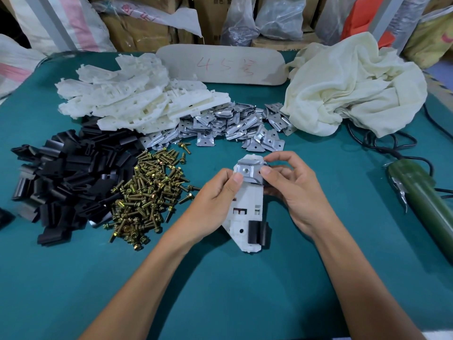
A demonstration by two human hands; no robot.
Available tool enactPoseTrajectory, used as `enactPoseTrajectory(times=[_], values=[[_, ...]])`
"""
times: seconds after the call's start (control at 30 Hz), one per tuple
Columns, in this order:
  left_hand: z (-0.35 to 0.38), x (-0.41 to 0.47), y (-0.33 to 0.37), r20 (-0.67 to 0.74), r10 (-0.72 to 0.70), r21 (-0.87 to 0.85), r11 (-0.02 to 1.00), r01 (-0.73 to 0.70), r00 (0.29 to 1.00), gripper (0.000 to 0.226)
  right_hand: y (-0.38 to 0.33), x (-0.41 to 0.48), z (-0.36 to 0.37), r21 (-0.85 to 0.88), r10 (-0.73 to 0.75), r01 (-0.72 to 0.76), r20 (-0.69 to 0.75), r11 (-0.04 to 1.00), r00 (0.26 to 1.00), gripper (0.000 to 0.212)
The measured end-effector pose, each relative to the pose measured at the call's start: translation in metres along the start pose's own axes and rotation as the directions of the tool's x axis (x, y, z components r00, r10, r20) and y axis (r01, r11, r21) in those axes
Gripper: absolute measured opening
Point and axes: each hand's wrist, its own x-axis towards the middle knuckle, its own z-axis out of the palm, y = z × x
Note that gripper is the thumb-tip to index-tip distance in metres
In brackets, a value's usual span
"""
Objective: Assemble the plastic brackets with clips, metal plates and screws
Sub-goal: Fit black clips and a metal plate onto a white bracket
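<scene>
Clip [257, 231] on bracket [247, 207] at 5 o'clock, left hand [208, 207] gripping bracket, right hand [291, 190] pinching plate [248, 171] onto 12 o'clock end; screws [147, 192] not yet in.

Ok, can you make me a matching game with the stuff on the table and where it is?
Things:
1. pile of black plastic clips
2. heap of brass-coloured metal screws
3. crumpled cream cloth
4. white plastic bracket

Places:
A. held by the left hand and right hand
B. back right of the teal table
C. far left
D. between the clips and the hands

Pairs: 1-C, 2-D, 3-B, 4-A.
</scene>
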Motion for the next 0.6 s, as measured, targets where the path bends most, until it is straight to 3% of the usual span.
enactPoseTrajectory(times=[0.13,0.3,0.47,0.6], values=[[0.000,0.000,-0.001,0.009,-0.126,-0.199,0.972,0.126,0.992,0.050,-0.004,0.000,-0.005,0.041,0.012,-0.015,0.075,0.999,0.997,0.028],[-0.004,0.000,0.001,0.056,-0.268,-0.395,0.879,0.267,0.962,0.043,-0.008,-0.003,-0.013,-0.064,0.007,0.002,0.138,0.998,0.990,0.056],[-0.007,-0.002,0.008,0.173,-0.276,-0.499,0.803,0.325,0.946,0.038,-0.008,-0.003,-0.014,-0.069,-0.011,0.021,0.147,0.997,0.989,0.056],[-0.008,-0.002,0.007,0.185,-0.283,-0.515,0.788,0.338,0.941,0.036,-0.007,-0.003,-0.012,-0.055,-0.030,0.038,0.133,0.998,0.991,0.055]])
